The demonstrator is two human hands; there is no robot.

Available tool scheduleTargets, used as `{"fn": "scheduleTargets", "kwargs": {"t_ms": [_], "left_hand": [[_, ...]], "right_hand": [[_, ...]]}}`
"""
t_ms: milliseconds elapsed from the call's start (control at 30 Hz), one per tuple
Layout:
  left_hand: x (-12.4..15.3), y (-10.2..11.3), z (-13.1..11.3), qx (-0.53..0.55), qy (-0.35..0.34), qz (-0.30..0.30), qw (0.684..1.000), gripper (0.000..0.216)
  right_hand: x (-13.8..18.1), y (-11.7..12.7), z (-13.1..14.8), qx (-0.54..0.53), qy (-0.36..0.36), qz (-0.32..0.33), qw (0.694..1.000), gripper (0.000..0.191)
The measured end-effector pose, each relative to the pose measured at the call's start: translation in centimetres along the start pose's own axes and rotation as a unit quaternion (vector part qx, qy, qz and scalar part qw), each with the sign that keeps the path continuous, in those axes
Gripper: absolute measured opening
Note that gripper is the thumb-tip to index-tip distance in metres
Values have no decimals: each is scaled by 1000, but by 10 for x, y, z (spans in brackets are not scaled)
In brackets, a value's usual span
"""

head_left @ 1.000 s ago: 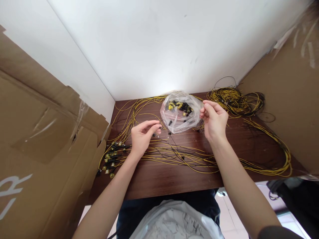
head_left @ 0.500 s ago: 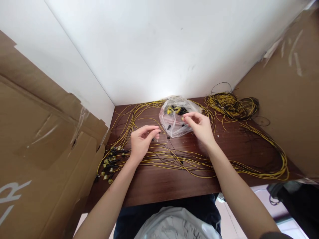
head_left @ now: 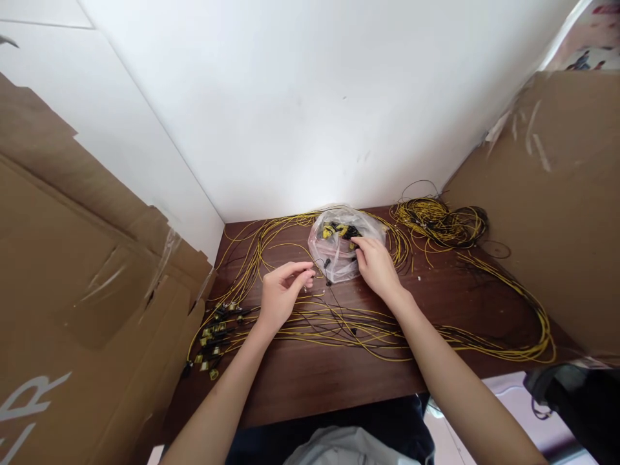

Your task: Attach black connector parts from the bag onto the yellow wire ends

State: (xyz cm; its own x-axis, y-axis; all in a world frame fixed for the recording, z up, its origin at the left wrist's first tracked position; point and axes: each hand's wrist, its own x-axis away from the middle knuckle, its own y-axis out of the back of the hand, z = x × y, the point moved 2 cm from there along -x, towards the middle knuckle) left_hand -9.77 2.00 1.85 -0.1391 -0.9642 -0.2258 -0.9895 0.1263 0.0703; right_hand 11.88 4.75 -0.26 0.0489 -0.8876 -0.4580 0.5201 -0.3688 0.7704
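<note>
My left hand [head_left: 285, 287] is above the tabletop, thumb and fingers pinched on the end of a thin black wire [head_left: 334, 296]. That wire trails right and down over the other wires. My right hand [head_left: 378, 261] reaches over the right side of a clear plastic bag [head_left: 317, 255], its fingertips bent together. A small yellowish bit shows beside those fingertips, but I cannot tell whether they grip it. Small yellow and black parts [head_left: 341, 230] lie in the bag. Little black pieces [head_left: 327, 263] show at its front.
Yellow-and-black wires [head_left: 339, 323] run across the brown table [head_left: 310, 387]; their yellow-and-black ends [head_left: 213, 332] cluster at left. A tangled wire coil [head_left: 436, 223] sits at back right. Cardboard walls [head_left: 97, 290] flank the table, with a white wall [head_left: 300, 129] behind.
My right hand has lowered toward the bag, and its fingers have come to its right side. My left hand keeps its pinch on the wire. The whole view has shifted slightly.
</note>
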Motion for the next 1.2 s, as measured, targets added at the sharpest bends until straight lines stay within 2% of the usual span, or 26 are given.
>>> {"fn": "scheduleTargets", "kwargs": {"t_ms": [200, 533, 633, 733, 867, 967, 1100, 1200], "left_hand": [[0, -3, 2, 64, 39, 1, 997, 24], [-2, -2, 4, 81, 60, -10, 995, 21], [-2, -3, 4, 92, 61, -1, 994, 19], [-2, -4, 6, 100, 69, 7, 993, 20], [-1, -5, 7, 98, 79, 6, 992, 20], [-1, -6, 7, 85, 80, 5, 993, 20], [-1, -8, 6, 71, 67, 8, 995, 20], [-1, -9, 5, 66, 68, 5, 996, 21]], "right_hand": [[-4, -6, 0, 14, -21, -29, 999, 31], [-3, -4, -3, -41, -20, -39, 998, 14], [-3, 3, 6, -78, -8, -75, 994, 13], [-1, 13, 21, -169, 1, -91, 981, 12], [6, 18, 44, -302, -8, -70, 951, 11], [12, 15, 56, -363, -5, -36, 931, 8], [16, 8, 64, -392, -7, -7, 920, 8], [17, 8, 68, -377, 28, -17, 926, 13]]}}
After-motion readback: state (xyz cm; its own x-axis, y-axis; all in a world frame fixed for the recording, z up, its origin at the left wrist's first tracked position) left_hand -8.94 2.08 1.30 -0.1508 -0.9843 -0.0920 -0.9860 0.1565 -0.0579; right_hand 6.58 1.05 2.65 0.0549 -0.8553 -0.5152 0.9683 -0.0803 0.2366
